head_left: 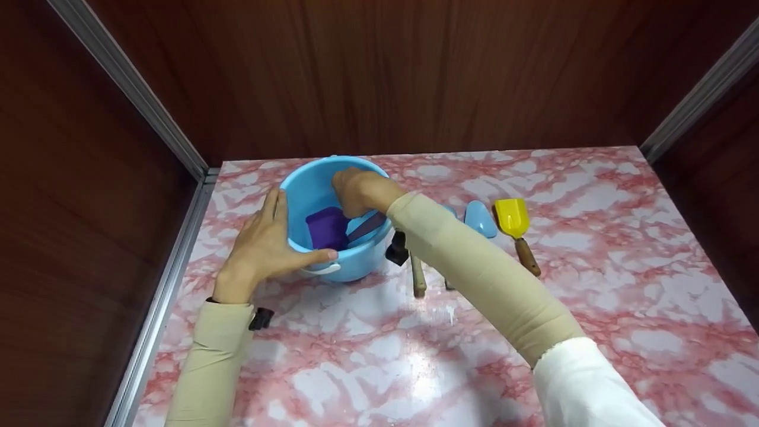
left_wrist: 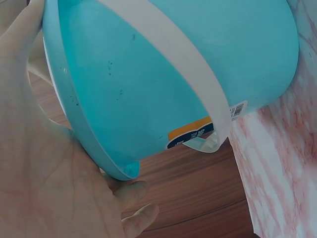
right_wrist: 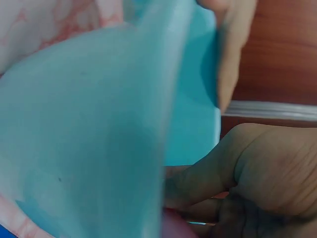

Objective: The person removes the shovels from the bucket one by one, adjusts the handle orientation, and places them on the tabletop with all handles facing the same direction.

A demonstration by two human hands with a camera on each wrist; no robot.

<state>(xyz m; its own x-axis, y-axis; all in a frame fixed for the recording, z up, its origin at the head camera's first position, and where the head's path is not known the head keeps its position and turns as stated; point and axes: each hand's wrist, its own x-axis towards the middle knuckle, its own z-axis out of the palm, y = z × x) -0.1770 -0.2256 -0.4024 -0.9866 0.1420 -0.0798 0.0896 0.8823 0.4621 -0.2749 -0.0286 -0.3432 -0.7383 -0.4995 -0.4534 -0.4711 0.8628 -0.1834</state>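
Observation:
A light blue bucket [head_left: 356, 268] stands upright near the back left of the marbled surface. Along its left rim rests my left hand [head_left: 261, 243], fingers mostly straight, thumb stretched over the near rim. My right hand [head_left: 357, 191] reaches over the right side into the bucket, its fingers bent downward. In the right wrist view the bucket wall [right_wrist: 94, 134] partly covers the right hand [right_wrist: 242, 178], and I cannot tell what its fingers hold. Inside lies a purple scoop [head_left: 326, 228], with a dark handle-like strip [head_left: 366, 225] beside it. The white bucket handle [left_wrist: 183, 62] hangs down outside.
Right of the bucket lie a yellow scoop [head_left: 513, 216] with a wooden handle [head_left: 526, 257] and a light blue scoop [head_left: 479, 218]. A wooden handle [head_left: 418, 279] shows partly under the right forearm. Dark wood panels [head_left: 379, 77] enclose the back and sides.

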